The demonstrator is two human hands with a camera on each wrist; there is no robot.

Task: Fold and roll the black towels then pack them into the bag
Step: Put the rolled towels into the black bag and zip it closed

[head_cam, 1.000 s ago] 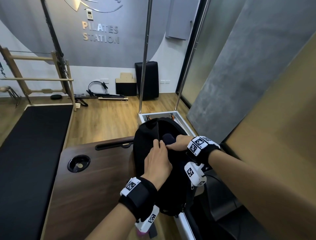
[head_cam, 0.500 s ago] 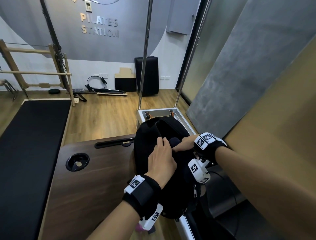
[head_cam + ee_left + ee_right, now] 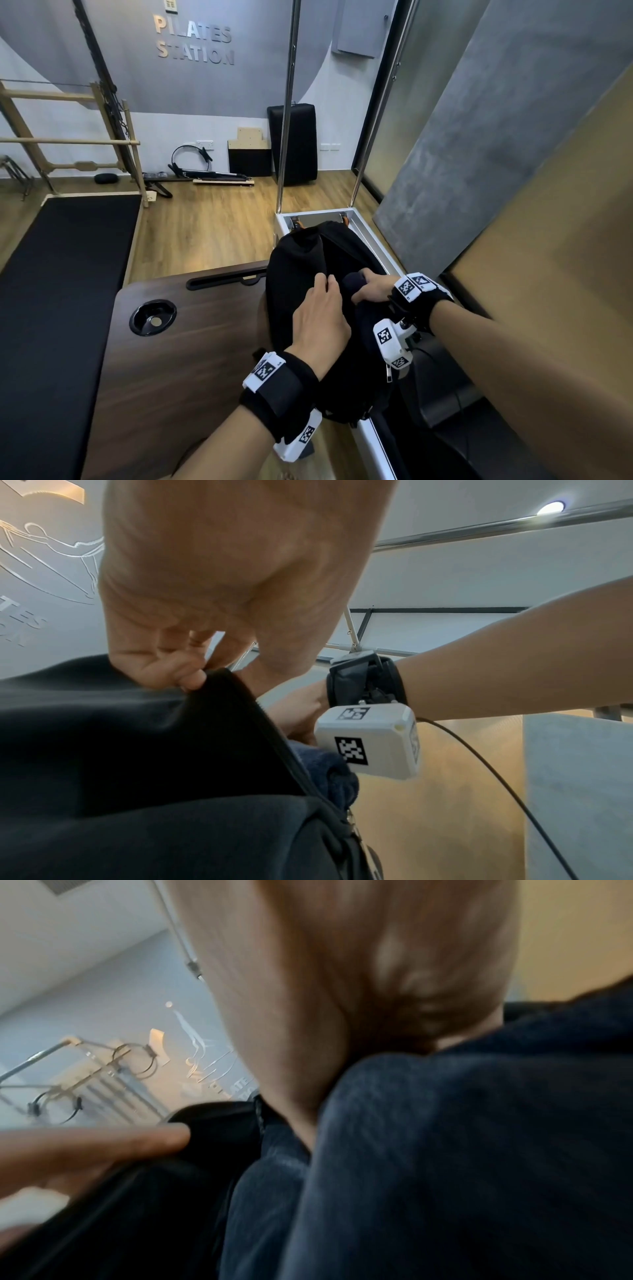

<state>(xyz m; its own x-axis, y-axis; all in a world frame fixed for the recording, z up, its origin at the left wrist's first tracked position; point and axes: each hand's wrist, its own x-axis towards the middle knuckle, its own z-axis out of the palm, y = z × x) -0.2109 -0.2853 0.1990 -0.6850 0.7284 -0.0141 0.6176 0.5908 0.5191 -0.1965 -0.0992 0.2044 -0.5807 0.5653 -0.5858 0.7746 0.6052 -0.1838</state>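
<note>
A black bag stands at the right end of the dark wooden table, its zip mouth facing up. My left hand pinches the near-left edge of the bag's opening and holds it up. My right hand grips a rolled dark towel that sits partly inside the opening. In the right wrist view the towel fills the frame under my palm, dark blue-black and blurred. The left wrist view shows the towel's end beside the zip.
A round cup recess and a slot are cut into the tabletop. A black padded bench lies to the left. A white metal frame with chrome poles stands behind the bag, and a grey wall panel is on the right.
The view has dipped slightly. My right hand has pushed the towel roll a little deeper into the bag. The left hand keeps its pinch on the opening's edge.
</note>
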